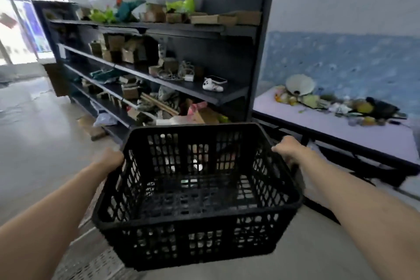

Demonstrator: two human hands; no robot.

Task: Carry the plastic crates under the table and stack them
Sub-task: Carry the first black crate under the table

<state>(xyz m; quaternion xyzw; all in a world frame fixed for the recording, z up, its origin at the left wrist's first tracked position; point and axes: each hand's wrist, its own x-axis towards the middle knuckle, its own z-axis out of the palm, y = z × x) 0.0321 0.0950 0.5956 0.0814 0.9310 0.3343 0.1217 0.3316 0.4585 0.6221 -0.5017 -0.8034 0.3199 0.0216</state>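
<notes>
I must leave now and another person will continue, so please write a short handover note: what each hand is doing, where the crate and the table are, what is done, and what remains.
Left hand: closed on the left rim of the black plastic crate.
Right hand: closed on the right rim.
Crate: lifted off the floor, held level in front of the body, apparently empty.
Table: ahead on the right, beside the dark shelving unit, with clutter on its top.
Done: one crate picked up.
Left: carry it under the table, set it down, stack it with the others. No other crates can be made out from here.
</notes>
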